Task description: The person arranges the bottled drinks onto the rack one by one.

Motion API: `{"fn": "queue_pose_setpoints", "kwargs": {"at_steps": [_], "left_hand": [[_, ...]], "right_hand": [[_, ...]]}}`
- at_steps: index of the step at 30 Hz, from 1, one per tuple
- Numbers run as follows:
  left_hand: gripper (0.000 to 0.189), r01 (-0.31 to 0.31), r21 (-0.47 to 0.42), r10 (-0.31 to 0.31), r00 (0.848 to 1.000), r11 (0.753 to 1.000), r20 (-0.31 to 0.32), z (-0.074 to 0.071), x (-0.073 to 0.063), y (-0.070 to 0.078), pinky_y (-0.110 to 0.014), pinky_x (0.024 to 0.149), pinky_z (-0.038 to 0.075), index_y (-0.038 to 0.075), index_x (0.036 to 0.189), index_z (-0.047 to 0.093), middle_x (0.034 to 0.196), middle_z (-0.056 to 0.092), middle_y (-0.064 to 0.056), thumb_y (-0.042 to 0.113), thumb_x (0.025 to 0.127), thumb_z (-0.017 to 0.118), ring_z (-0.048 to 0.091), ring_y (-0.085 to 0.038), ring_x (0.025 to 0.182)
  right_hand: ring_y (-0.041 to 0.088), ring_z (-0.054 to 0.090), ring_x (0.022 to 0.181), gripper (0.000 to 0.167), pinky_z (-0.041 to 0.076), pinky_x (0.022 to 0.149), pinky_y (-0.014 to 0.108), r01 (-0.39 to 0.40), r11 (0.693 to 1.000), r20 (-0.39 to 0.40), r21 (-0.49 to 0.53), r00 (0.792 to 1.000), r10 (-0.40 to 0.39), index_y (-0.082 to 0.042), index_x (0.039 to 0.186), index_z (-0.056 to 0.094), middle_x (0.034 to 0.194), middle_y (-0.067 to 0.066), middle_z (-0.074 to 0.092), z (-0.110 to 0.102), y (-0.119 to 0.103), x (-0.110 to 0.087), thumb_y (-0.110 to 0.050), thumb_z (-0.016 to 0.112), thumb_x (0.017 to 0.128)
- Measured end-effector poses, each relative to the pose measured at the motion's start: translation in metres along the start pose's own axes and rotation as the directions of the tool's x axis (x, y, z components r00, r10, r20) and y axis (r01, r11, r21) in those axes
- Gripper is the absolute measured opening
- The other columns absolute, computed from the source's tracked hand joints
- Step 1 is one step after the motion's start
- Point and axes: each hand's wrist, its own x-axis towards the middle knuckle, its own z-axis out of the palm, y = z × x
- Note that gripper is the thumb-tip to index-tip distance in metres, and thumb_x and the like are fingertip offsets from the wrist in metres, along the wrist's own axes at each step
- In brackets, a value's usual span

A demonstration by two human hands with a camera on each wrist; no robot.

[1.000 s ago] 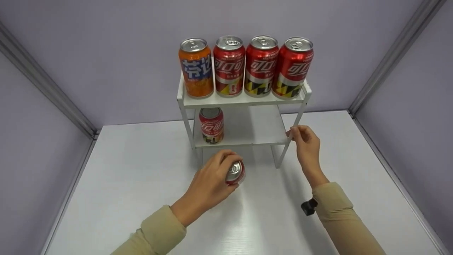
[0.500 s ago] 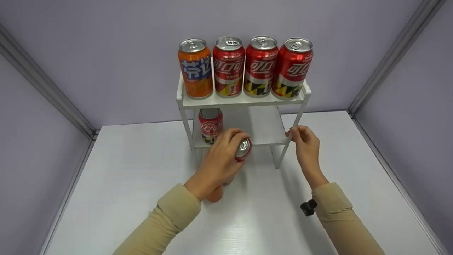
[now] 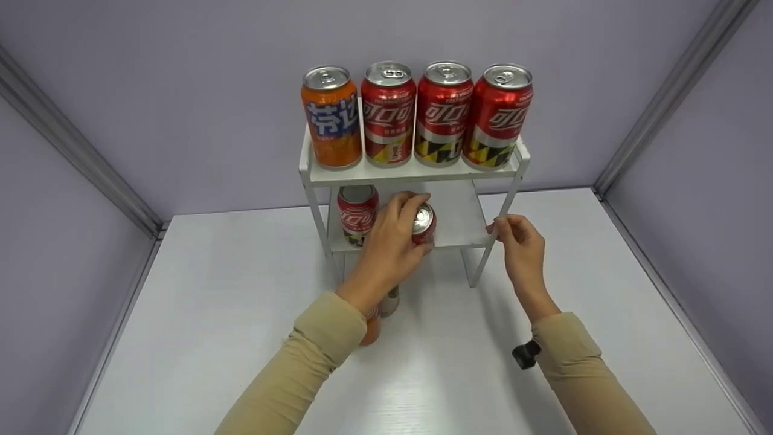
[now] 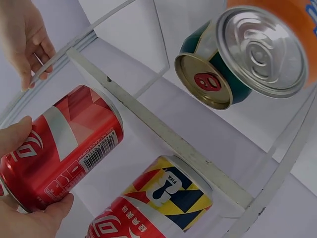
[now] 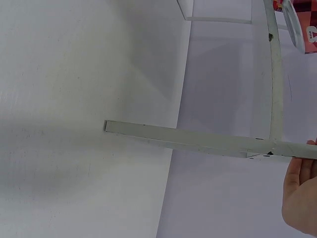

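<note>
My left hand point(image 3: 392, 244) grips a red cola can point(image 3: 424, 220) at the front of the rack's lower shelf point(image 3: 459, 205). In the left wrist view, thumb and fingers wrap the held can's end, and its free end points at the shelf edge. Another red cola can point(image 3: 358, 214) stands on that shelf, left of the hand. My right hand point(image 3: 524, 251) pinches the right front post of the white rack point(image 3: 416, 179); the right wrist view shows its fingers behind the post point(image 5: 198, 139).
Along the top shelf stand an orange soda can point(image 3: 332, 121) and several red cola cans point(image 3: 444, 115). On the white table point(image 3: 241, 290), partly hidden under my left arm, are another orange can point(image 3: 371, 329) and a green can with a gold end point(image 4: 204, 82). Walls enclose the table.
My left hand has carried the red cola can from over the table up and forward to the lower shelf, uncovering the cans below. The right hand has stayed on the post.
</note>
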Motion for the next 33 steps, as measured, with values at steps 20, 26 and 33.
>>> {"fn": "queue_pose_setpoints", "kwargs": {"at_steps": [20,26,33], "left_hand": [[0.068,0.174,0.096,-0.183,0.979,0.98,0.093,0.008,0.032,-0.006,-0.045,0.109,0.037,0.008,0.145,0.043,0.145,0.042,-0.018,0.017,0.087,0.077,0.044,-0.035,0.131],[0.064,0.231,0.159,-0.257,0.951,0.96,0.171,0.003,0.043,-0.003,-0.041,0.108,0.039,0.005,0.143,0.045,0.141,0.049,-0.016,0.021,0.089,0.075,0.046,-0.032,0.13],[0.069,0.259,0.175,-0.295,0.926,0.95,0.235,0.001,0.052,-0.003,-0.035,0.112,0.034,0.008,0.148,0.039,0.149,0.043,-0.011,0.023,0.091,0.074,0.041,-0.023,0.136]], "right_hand": [[0.012,0.066,0.092,0.025,0.049,0.09,0.026,-0.025,1.0,-0.003,-0.006,1.0,0.025,0.009,0.107,0.06,0.096,0.013,0.069,0.0,0.001,0.0,-0.015,0.056,0.102],[0.012,0.065,0.092,0.026,0.049,0.09,0.026,-0.02,1.0,-0.01,0.007,1.0,0.02,0.007,0.109,0.061,0.097,0.009,0.069,-0.001,0.022,0.008,-0.018,0.056,0.102],[0.012,0.066,0.091,0.029,0.05,0.088,0.026,0.034,0.999,-0.024,-0.003,0.999,-0.034,0.006,0.107,0.062,0.096,0.011,0.07,-0.002,0.031,0.01,-0.022,0.057,0.102]]}}
